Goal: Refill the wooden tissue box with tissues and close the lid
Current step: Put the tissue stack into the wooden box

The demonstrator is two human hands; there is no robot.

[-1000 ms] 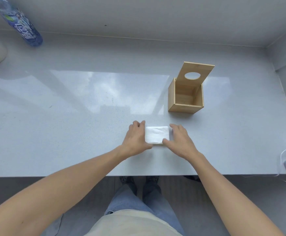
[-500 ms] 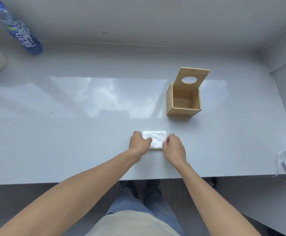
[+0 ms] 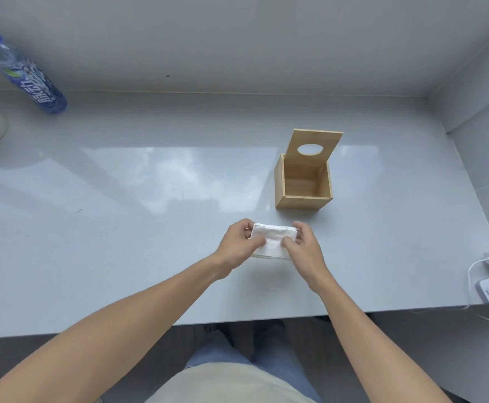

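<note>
The blue bottle (image 3: 25, 74) bears white label characters, possibly Chinese, too blurred to read.

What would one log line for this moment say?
stage: tissues gripped | left hand + right hand: holding tissue stack | wooden tissue box: empty | lid: open, upright

Soft, even daylight all over, bright but not harsh. A broad pale glare sheet sits on the glossy desk (image 3: 92, 257), mid-left of the wooden box (image 3: 303, 181). Faint shadow just beside that box. Wide-angle bend at the edges; the bottle (image 3: 25, 77) leans and looks slightly soft.
</note>
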